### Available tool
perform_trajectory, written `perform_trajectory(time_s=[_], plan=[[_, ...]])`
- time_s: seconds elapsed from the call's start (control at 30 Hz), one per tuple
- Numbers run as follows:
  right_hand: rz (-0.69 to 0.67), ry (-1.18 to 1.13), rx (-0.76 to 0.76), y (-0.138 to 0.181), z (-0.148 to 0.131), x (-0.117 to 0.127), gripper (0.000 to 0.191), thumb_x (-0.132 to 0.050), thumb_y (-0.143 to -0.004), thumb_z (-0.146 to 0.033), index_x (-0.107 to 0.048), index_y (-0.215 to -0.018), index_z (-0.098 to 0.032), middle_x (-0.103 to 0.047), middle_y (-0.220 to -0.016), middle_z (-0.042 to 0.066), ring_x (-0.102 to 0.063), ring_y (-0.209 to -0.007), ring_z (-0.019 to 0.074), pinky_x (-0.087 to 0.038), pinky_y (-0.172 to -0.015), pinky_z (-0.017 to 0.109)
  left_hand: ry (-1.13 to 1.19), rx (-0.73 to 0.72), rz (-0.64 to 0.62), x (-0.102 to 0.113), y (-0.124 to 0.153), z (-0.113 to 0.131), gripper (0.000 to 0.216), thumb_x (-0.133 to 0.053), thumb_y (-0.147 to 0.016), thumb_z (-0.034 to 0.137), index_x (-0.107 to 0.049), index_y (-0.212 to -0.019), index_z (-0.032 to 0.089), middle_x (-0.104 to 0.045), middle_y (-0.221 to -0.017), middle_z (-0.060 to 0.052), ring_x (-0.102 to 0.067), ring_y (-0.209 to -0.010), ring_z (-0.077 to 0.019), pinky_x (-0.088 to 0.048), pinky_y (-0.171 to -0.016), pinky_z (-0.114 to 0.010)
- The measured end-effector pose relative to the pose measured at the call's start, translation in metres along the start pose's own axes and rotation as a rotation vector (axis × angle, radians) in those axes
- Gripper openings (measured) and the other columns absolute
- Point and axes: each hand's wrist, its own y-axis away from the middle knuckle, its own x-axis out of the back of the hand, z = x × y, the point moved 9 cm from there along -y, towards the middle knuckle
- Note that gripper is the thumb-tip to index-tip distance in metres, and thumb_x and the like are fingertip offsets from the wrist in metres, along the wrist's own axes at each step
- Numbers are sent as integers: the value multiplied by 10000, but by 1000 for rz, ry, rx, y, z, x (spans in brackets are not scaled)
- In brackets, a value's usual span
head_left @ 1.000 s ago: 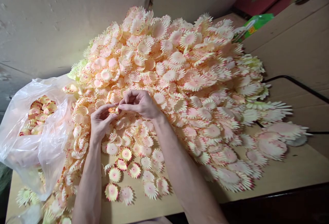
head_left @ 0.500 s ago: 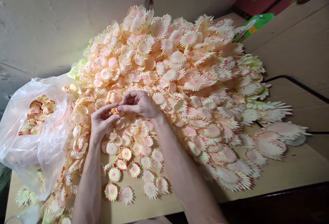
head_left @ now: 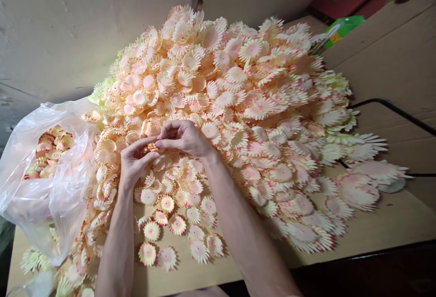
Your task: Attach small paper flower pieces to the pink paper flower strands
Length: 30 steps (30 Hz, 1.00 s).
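Note:
A big heap of cream and pink fabric flower petals (head_left: 238, 101) covers most of the tan table (head_left: 384, 224). Over the heap's near left part, my left hand (head_left: 133, 163) and my right hand (head_left: 182, 137) meet fingertip to fingertip. Both pinch one small petal piece (head_left: 152, 146) with an orange-red middle between them. The fingers of each hand are curled together. Loose single petals (head_left: 170, 229) lie flat on the table between my forearms.
A clear plastic bag (head_left: 44, 179) with more petals inside lies at the left. A green packet (head_left: 340, 29) sits at the back right. A black cable (head_left: 395, 111) crosses the brown board on the right. A pale wall rises behind the heap.
Both hands have stayed in place over the heap, with only slight finger movement on the small petal piece. The view has shifted a little.

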Motion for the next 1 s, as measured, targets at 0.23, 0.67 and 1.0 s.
perform_trajectory(time_s=[0.23, 0.67, 1.0], plan=[[-5, 35, 12, 0, -2, 0, 268, -866, -626, -242, -671, -781, -144, -715, -728, -3, -655, -645, 99, -525, -638, 218, -15, -11, -21, -3, -1, 0, 410, -897, -606, 225, -790, -1001, 227, -778, -1040, -76, -724, -956, -220, -598, -814, -313], [50, 46, 35, -2, -3, 5, 193, -801, -637, -203, -641, -729, -148, -703, -760, 10, -658, -697, 113, -538, -691, 239, 22, -36, 17, 2, -1, 1, 320, -887, -631, 233, -765, -926, 215, -759, -1086, -79, -705, -1054, -219, -560, -941, -344], [86, 39, 94, -2, -9, 6, 186, -817, -631, -234, -661, -692, -154, -667, -736, 11, -601, -669, 106, -492, -653, 235, 76, 53, 85, 6, 2, -7, 296, -840, -708, 311, -690, -939, 202, -733, -997, -56, -716, -863, -159, -599, -762, -263]])
